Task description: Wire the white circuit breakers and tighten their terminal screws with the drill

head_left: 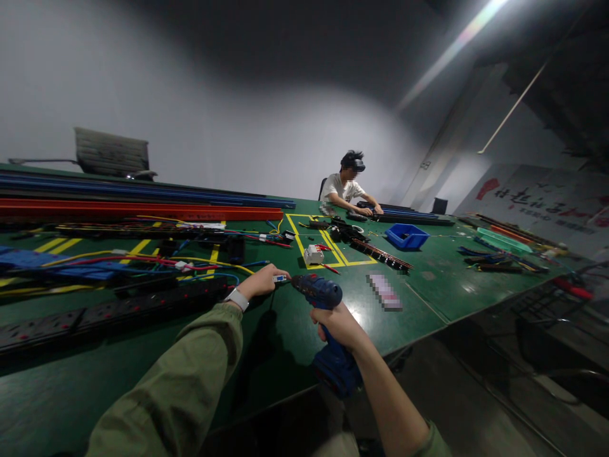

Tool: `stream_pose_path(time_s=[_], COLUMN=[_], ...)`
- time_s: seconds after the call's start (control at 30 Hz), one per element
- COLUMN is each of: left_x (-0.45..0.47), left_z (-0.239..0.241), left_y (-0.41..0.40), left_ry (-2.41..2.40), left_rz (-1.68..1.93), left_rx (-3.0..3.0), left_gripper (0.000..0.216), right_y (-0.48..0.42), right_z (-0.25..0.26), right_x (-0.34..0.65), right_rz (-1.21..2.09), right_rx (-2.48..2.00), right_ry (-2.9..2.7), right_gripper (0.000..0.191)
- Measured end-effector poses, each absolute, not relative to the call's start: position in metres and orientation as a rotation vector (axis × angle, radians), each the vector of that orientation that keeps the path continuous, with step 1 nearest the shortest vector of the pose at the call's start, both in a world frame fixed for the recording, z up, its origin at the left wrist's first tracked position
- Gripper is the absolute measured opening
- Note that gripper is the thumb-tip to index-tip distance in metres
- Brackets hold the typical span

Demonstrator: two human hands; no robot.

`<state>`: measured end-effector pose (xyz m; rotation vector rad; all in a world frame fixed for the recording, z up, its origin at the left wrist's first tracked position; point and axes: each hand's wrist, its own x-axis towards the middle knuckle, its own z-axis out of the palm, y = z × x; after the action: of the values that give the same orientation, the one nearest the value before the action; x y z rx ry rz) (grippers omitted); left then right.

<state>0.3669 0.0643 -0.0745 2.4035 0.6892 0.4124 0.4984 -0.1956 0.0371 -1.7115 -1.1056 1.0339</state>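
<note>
My left hand (259,284), with a pale watch on the wrist, is closed on a small white-and-blue electrical part (280,278), held just above the table. Wrapped round the handle of a blue cordless drill (323,291) is my right hand (339,325). The drill's nose points left at the small part, close to it; whether the bit touches it I cannot tell. Left of my left hand lies a long black socket strip (143,313) with red dots. Yellow, red and blue wires (176,260) run behind it. A white circuit breaker (313,255) stands beyond the drill.
The green table (428,304) has yellow tape outlines. A blue bin (407,237), a pixelated flat rectangle (384,292) and a dark strip (383,255) lie on the right. Red channels (143,209) stretch along the left. Across the table a person (347,184) handles dark strips.
</note>
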Motion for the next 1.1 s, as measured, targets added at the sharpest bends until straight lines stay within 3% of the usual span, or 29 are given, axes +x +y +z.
stream_pose_path(time_s=[1.1], left_x=[0.369], left_z=[-0.083], left_y=[0.071], left_ry=[0.619], left_rz=[0.423], left_rx=[2.468], left_gripper=[0.061], right_y=[-0.195], right_z=[0.034], right_x=[0.5], right_rz=[1.037], right_rx=[-1.685], right_ry=[-1.106], right_gripper=[0.005])
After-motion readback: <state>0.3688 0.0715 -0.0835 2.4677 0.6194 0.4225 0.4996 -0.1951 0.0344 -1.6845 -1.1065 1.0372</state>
